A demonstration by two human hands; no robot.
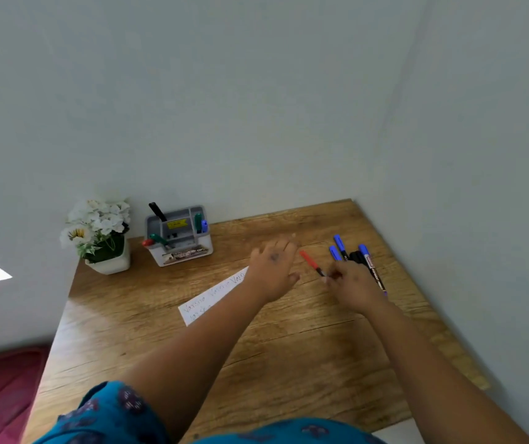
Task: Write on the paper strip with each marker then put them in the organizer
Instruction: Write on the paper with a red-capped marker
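A white paper strip (209, 299) with handwriting lies on the wooden desk (288, 347), its right end under my left hand (274, 267), whose fingers are spread flat. My right hand (354, 285) pinches the black end of a red-capped marker (309, 262) that points up and left. Just right of it lies a cluster of blue-capped markers (348, 253). A grey organizer (178, 237) stands at the back of the desk and holds black, green, red and blue markers.
A white pot of white flowers (99, 235) stands left of the organizer, against the wall. The desk sits in a corner, with walls behind and to the right. A red mat (0, 395) lies on the floor at the left.
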